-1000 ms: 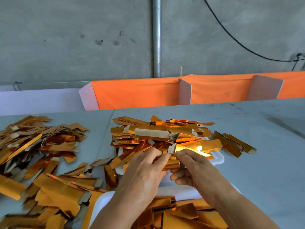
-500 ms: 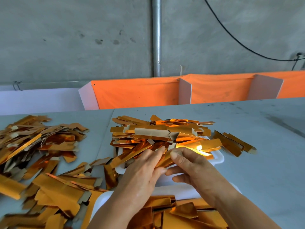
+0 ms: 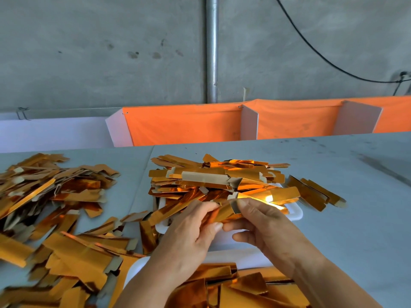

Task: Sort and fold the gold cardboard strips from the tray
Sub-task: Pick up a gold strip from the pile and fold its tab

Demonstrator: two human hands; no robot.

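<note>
The gold strip is pinched at once by the left hand and the right hand, close together just above the near edge of the white tray, its long side slanting up toward the right hand.

Most of the white tray lies buried under the heaped gold strips, only its near rim showing. Nearer than that tray, a second tray runs off the bottom edge. Left of it, the loose strip pile blurs and is cut by the left edge.
</note>
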